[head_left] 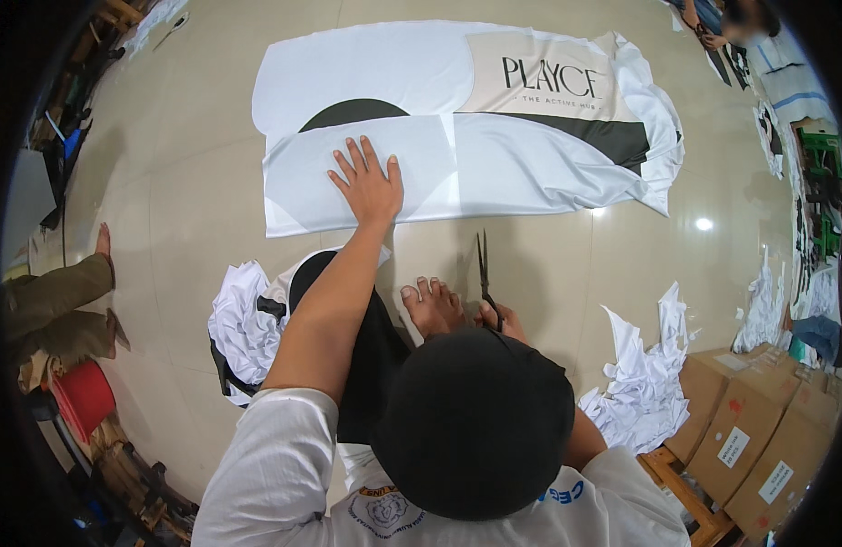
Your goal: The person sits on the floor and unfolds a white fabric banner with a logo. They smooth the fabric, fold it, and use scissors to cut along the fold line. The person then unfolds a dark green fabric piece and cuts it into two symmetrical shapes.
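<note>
A large white fabric (pixel 521 169) lies spread on the floor, with a beige printed panel (pixel 553 77) and black areas at its far side. My left hand (pixel 371 187) rests flat on the fabric's near left part, fingers spread. In my right hand (pixel 505 321) is a pair of dark scissors (pixel 484 264), blades pointing away from me toward the fabric's near edge and apart from it. The blades look slightly parted. Part of the right hand is hidden behind the black-covered head. My bare foot (pixel 433 307) shows between the two arms.
Crumpled white cloth (pixel 243 324) lies left of my leg, and a heap of white scraps (pixel 635 378) lies to the right. Cardboard boxes (pixel 744 438) stand at the lower right. Another person's legs (pixel 61 296) are at the left, by a red object (pixel 82 399). A person (pixel 772 55) sits far right.
</note>
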`<state>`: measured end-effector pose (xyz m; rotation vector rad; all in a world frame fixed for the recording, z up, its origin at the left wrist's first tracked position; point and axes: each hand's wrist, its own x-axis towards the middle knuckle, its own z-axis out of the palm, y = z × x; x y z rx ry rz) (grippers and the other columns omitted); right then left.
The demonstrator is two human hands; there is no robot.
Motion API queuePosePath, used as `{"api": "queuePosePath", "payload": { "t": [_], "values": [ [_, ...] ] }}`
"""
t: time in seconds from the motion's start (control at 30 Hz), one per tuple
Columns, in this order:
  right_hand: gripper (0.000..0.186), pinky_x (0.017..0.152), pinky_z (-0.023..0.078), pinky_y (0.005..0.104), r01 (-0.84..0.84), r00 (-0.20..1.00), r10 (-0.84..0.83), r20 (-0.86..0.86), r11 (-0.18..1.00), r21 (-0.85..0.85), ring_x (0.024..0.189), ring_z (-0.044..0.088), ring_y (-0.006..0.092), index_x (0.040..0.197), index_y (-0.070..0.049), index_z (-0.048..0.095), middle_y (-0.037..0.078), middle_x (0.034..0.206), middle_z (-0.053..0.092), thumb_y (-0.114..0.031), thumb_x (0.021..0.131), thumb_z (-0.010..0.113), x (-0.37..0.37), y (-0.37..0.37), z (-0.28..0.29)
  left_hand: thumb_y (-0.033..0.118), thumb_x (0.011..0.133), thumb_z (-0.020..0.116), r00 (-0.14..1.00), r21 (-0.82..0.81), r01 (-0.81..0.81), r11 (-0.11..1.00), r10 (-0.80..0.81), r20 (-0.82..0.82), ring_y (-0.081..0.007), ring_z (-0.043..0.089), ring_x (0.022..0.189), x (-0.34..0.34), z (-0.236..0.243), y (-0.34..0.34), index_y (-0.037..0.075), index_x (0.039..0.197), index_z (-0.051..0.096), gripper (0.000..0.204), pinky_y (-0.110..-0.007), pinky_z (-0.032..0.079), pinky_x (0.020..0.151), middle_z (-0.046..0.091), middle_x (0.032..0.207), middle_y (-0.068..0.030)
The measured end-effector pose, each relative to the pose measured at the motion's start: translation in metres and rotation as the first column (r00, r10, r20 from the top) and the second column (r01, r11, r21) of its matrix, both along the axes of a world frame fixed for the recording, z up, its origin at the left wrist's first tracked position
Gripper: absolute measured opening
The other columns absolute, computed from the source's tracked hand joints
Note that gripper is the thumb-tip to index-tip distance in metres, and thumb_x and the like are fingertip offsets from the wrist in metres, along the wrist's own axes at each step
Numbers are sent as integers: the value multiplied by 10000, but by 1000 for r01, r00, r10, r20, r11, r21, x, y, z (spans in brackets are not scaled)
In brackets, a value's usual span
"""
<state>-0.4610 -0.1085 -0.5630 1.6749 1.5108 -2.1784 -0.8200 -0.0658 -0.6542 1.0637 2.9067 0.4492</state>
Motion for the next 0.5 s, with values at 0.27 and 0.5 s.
{"api": "queuePosePath", "payload": {
  "t": [0.27,0.5],
  "values": [
    [518,616,456,278,131,988,-141,-68,982,-135,678,604,126,957,-18,684,25,763,641,-530,950,767,-40,11,-20,513,1088,381,999,6,9,1000,-9,-47,-493,100,1606,2,-4,0,41,1677,255,765,-680,25,1268,201,1745,-230],
    [450,581,445,279,163,980,-175,-96,979,-123,643,611,124,917,-24,678,25,733,644,-463,960,771,-47,10,-31,519,1088,378,997,-3,19,1000,-19,-76,-514,131,1593,1,-5,1,37,1674,256,769,-689,60,1260,203,1739,-245]
  ]
}}
